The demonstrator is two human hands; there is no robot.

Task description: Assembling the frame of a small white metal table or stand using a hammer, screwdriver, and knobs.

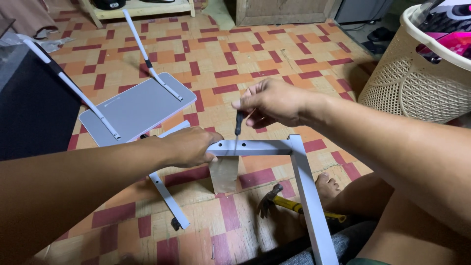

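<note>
My left hand point(189, 145) grips the top bar of a grey metal frame point(304, 186), which stands upright in front of me over the tiled floor. My right hand point(272, 102) holds a small dark-handled screwdriver point(238, 125) upright, its thin shaft pointing down onto the bar just right of my left hand. A grey flat panel point(137, 108) with two angled grey legs lies on the floor behind. A loose grey bar point(169, 198) lies on the floor under my left arm.
A yellow-handled hammer point(287, 203) lies by my foot point(326, 185). A small plastic bag point(224, 174) lies under the frame. A cream laundry basket point(422, 83) stands at right, a black box point(29, 108) at left, wooden furniture at the back.
</note>
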